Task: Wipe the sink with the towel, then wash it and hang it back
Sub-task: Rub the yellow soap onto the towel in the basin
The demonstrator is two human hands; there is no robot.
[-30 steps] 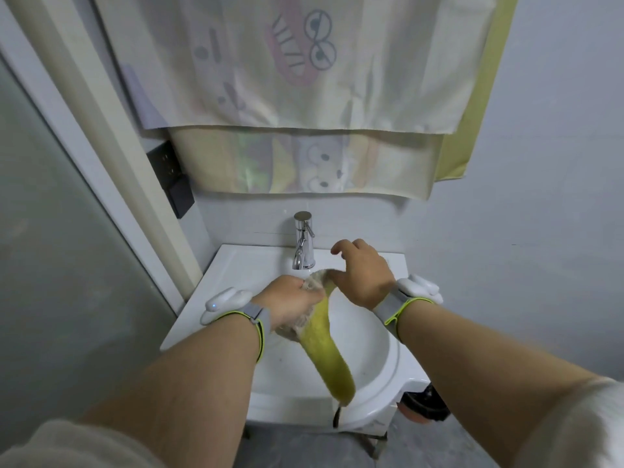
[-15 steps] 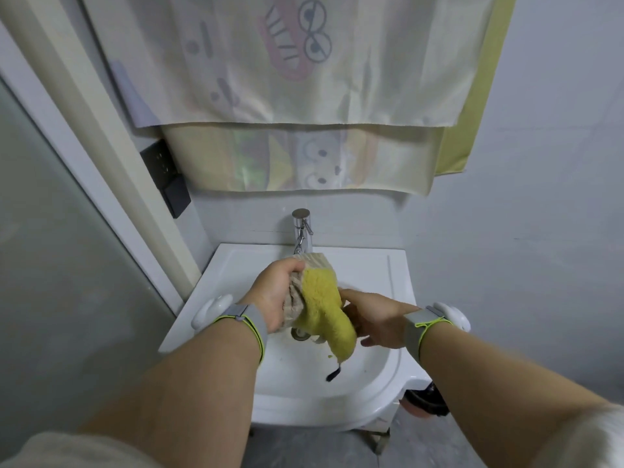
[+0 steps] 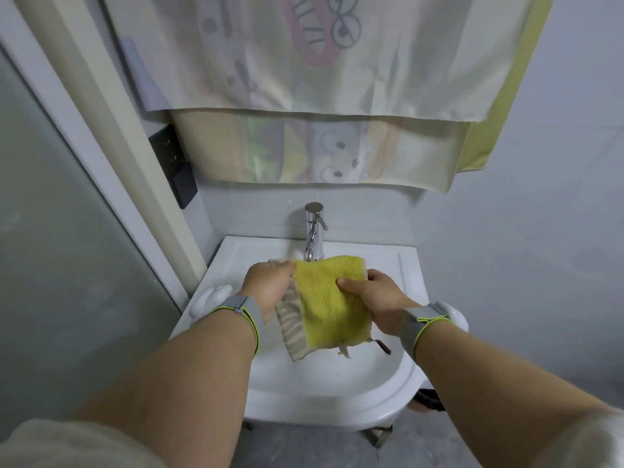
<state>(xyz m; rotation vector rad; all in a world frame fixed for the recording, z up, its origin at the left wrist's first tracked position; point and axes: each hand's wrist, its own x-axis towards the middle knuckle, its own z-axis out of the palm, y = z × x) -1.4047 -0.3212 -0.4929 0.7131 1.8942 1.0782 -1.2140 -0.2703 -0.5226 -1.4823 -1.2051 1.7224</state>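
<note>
The yellow towel (image 3: 326, 300), with a beige striped underside and a dark hanging loop at its lower right corner, is spread out flat above the white sink (image 3: 337, 393). My left hand (image 3: 268, 288) grips its upper left edge. My right hand (image 3: 374, 300) pinches its right edge, thumb on the yellow face. The chrome faucet (image 3: 314, 231) stands just behind the towel's top edge. The towel hides the drain.
Printed cloths (image 3: 324, 79) hang on the wall above the sink. A black socket box (image 3: 175, 167) sits on the wall at the left, beside a cream door frame (image 3: 111, 136). Grey wall runs along the right. A dark object (image 3: 429, 400) lies under the sink's right edge.
The towel hung as a long twisted strip a second ago; both hands have since opened it out flat. My right hand moved from the top of the towel to its right edge.
</note>
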